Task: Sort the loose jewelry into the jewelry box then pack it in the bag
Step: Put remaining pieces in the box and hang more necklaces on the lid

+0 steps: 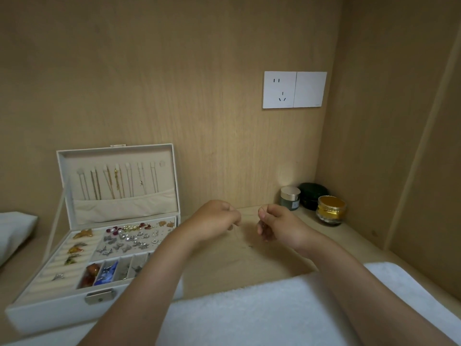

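A white jewelry box (pixel 53 309) stands open at the left, its lid upright with several chains hanging inside. Its tray holds earrings, pearls, rings and charms in compartments. Right of the box, my left hand (pixel 215 218) and my right hand (pixel 275 224) are raised above the wooden shelf, both pinched on a thin necklace chain (pixel 245 242) that hangs between them, with a small pendant near the shelf. The chain is very fine and hard to see. No bag is in view.
A white towel (pixel 287 310) lies along the near edge. Three small jars, a grey one (pixel 289 198), a dark one (pixel 313 195) and a gold one (pixel 330 210), stand in the back right corner. A wall socket (pixel 294 89) is above. A white cushion (pixel 12 231) sits at far left.
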